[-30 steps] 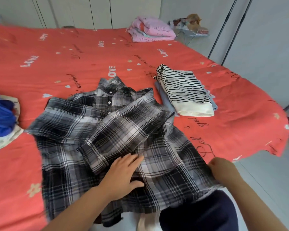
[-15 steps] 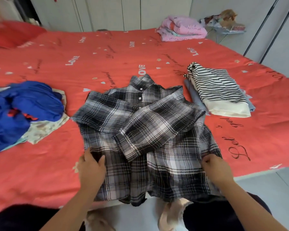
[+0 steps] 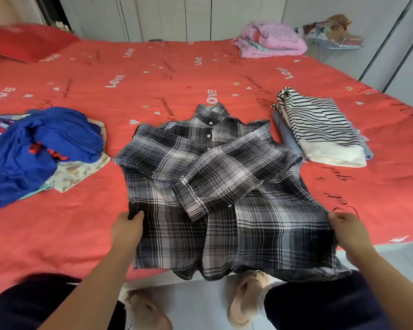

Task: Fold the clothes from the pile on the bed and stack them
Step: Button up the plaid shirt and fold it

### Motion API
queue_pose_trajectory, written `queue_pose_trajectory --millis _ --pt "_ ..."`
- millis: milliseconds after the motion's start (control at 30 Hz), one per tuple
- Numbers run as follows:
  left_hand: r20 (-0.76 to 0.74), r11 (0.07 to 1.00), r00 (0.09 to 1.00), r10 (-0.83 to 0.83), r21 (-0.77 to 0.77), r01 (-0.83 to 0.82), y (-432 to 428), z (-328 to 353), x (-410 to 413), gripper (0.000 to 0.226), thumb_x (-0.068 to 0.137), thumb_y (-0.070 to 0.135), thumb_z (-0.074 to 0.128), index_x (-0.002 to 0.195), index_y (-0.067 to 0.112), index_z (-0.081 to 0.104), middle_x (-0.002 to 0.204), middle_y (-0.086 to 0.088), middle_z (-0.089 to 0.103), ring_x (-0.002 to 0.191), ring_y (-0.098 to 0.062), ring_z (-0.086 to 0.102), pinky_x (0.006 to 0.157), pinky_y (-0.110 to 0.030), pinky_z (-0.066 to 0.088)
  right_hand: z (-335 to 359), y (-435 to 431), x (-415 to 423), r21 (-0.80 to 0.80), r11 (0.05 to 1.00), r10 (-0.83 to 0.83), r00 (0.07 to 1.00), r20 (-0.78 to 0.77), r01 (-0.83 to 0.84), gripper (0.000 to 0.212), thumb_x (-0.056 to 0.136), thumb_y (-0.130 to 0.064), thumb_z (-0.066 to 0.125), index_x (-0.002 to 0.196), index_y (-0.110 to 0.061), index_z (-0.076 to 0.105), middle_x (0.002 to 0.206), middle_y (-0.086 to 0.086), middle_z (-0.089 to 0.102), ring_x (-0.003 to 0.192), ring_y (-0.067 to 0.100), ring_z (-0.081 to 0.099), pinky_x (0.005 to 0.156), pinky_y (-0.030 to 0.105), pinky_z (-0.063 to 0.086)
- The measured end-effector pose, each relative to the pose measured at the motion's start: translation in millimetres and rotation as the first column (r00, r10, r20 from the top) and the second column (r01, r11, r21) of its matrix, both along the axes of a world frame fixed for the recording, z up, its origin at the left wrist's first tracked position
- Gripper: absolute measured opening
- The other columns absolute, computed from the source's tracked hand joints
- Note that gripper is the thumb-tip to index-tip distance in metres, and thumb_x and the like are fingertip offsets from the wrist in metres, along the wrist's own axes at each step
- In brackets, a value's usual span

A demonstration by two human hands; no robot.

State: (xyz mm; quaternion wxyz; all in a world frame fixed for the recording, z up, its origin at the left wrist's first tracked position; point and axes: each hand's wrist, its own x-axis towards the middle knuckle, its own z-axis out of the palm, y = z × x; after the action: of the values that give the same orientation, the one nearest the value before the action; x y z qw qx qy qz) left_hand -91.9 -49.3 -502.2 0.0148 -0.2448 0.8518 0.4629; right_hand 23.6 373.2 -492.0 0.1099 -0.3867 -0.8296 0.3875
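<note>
A black-and-white plaid shirt (image 3: 215, 186) lies face up on the red bed (image 3: 153, 75), sleeves folded across its front, hem hanging over the near edge. My left hand (image 3: 128, 228) grips the shirt's left side edge. My right hand (image 3: 346, 228) grips its right side edge. To the right lies a folded stack, a striped top (image 3: 320, 129) over a light blue garment (image 3: 284, 134). The unfolded pile with a blue garment (image 3: 41, 148) on a floral one (image 3: 79, 170) sits at the left.
A pink folded bundle (image 3: 270, 40) lies at the bed's far right corner, a red pillow (image 3: 26, 41) at the far left. White wardrobe doors stand behind the bed. My slippered feet (image 3: 246, 298) stand on the tiled floor at the bed's near edge.
My left hand left the shirt's middle and took its left side edge. My right hand slid up along the right side edge. The view swung left, revealing the pile.
</note>
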Motion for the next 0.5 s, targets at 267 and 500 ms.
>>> queue_pose_trajectory --millis 267,500 --pt "-0.237 0.993 0.969 0.072 -0.079 -0.093 -43 20 23 0.028 0.084 0.025 0.065 0.094 0.001 0.054 0.087 -0.023 0.06 0.084 -0.037 0.057 0.071 -0.04 0.04 35 23 15 0.128 0.985 0.114 0.992 0.047 -0.12 0.033 0.089 -0.027 0.06 0.063 -0.007 0.062 0.061 0.012 0.058 0.057 0.024 0.048 0.055 0.029 0.034" --pt "-0.01 0.973 1.0 0.015 -0.229 -0.017 -45 9 32 0.054 0.078 0.019 0.072 0.12 -0.004 0.047 0.119 -0.028 0.052 0.108 -0.041 0.05 0.088 -0.046 0.043 21 4 15 0.204 0.902 0.153 0.725 0.672 -0.38 0.036 0.094 -0.033 0.049 0.067 -0.012 0.06 0.075 0.007 0.06 0.083 0.024 0.058 0.076 0.029 0.045"
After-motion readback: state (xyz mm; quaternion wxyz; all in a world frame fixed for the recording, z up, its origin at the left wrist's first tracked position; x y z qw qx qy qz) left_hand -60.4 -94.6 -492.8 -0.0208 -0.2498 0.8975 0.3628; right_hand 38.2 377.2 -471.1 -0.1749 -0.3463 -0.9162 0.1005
